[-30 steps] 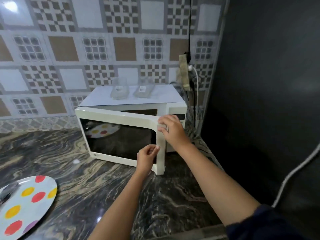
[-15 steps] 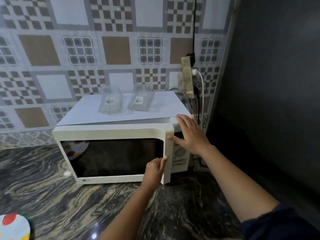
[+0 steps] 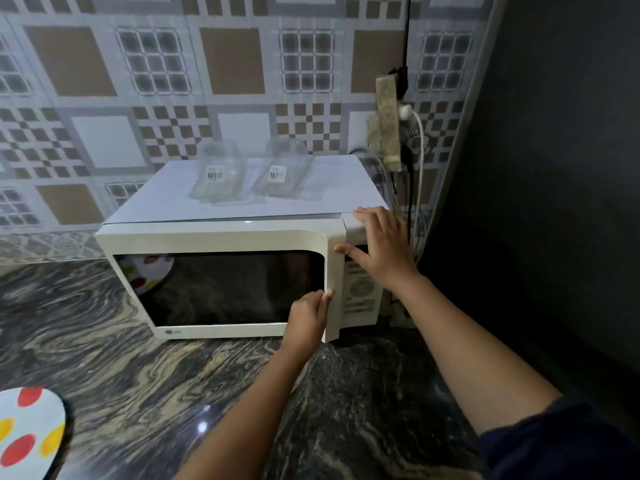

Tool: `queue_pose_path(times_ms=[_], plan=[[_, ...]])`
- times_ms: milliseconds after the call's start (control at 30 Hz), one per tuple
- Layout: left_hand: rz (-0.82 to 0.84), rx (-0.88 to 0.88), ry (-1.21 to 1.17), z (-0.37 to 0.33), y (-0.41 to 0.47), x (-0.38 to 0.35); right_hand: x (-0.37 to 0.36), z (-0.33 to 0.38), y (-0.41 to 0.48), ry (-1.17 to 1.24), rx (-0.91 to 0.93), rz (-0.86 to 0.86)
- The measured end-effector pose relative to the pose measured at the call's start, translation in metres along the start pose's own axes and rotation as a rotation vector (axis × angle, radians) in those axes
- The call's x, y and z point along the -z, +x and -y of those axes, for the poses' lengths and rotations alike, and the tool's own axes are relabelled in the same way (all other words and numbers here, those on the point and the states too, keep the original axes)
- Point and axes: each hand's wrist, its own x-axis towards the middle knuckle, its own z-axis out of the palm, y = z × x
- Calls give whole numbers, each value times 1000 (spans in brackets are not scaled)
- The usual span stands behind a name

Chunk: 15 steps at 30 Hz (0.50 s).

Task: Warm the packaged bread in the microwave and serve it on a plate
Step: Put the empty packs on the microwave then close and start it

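Swung door (image 3: pixel 221 237) from ajar to nearly shut, fingers of left hand (image 3: pixel 308 315) gripping handle (image 3: pixel 334 268), fingers of right hand (image 3: pixel 382 245) flat on microwave (image 3: pixel 360 296); heating next.

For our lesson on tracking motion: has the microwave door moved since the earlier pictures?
Yes: the microwave door swung in toward the control panel, closing the gap.

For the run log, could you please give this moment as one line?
microwave door: almost shut; left hand: grips door handle; right hand: rests on microwave; plate: on counter
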Motion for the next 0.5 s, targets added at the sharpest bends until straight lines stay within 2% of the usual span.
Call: queue_pose_path(times_ms=[267, 500], plan=[[-63, 42, 76, -15, -1, -2, 12, 3, 7, -41, 18, 27], [-50, 84, 143, -22, 8, -3, 10, 4, 12, -67, -29, 39]])
